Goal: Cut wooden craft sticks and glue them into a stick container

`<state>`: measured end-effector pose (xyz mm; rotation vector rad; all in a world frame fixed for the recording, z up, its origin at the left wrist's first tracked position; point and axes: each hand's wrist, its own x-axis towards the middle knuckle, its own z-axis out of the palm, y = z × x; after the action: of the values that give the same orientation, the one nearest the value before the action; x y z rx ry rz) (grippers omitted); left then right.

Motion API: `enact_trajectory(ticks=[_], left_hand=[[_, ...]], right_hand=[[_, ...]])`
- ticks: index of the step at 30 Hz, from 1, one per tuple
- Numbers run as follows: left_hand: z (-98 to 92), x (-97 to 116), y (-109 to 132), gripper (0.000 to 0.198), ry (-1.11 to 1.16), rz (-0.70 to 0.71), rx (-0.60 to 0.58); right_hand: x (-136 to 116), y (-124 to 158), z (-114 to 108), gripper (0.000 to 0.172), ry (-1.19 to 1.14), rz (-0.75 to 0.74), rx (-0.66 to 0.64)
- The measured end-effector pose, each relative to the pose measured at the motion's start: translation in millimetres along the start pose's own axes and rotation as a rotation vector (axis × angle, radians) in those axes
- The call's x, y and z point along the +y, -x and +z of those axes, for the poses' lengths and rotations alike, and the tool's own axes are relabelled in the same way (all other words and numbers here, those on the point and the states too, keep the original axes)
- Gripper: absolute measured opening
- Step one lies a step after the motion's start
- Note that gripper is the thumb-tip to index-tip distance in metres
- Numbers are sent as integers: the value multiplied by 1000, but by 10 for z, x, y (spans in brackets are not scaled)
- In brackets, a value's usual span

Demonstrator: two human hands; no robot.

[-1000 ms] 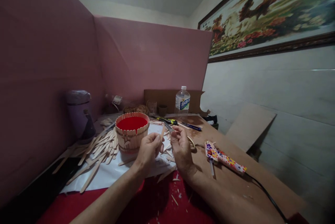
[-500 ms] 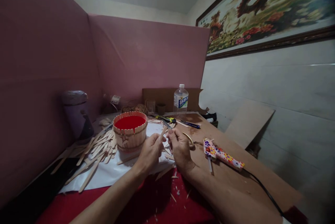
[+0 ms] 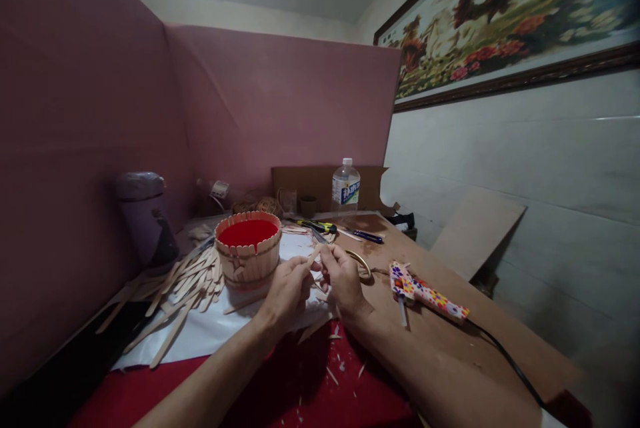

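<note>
My left hand is closed on a short wooden stick, which points up and to the right. My right hand is closed beside it, its thumb and fingers at the stick's upper end. A metal blade or scissor tip shows just beyond the fingers, and a gold-coloured handle loop lies to the right of my right hand. Left of my hands stands a round bucket faced with wooden sticks, red inside. Many loose sticks are piled on white cloth at its left.
A flowered glue gun with a black cord lies on the brown board at right. Behind are a blue-handled tool, a yellow-black cutter and a clear bottle. A purple flask stands far left. Wood scraps litter the red cloth.
My right thumb and fingers have shifted slightly along the stick's upper end, closer over it. The camera view has moved a little; the other things lie as before.
</note>
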<state>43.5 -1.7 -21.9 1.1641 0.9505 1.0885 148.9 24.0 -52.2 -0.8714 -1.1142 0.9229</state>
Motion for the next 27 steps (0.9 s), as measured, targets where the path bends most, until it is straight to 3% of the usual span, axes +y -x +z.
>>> enact_trajectory(ticks=[2, 11, 22, 27], left_hand=[[4, -16, -7, 22, -30, 10, -2], [-40, -31, -26, 41, -35, 55, 52], [-47, 7, -16, 27, 30, 29, 20], [-45, 21, -2, 34, 10, 25, 18]], right_hand=[[-33, -3, -3, 35, -81, 59, -14], [-97, 40, -1, 27, -131, 77, -74], [-158, 67, 15, 25, -230, 165, -104], [-157, 72, 16, 26, -234, 148, -104]])
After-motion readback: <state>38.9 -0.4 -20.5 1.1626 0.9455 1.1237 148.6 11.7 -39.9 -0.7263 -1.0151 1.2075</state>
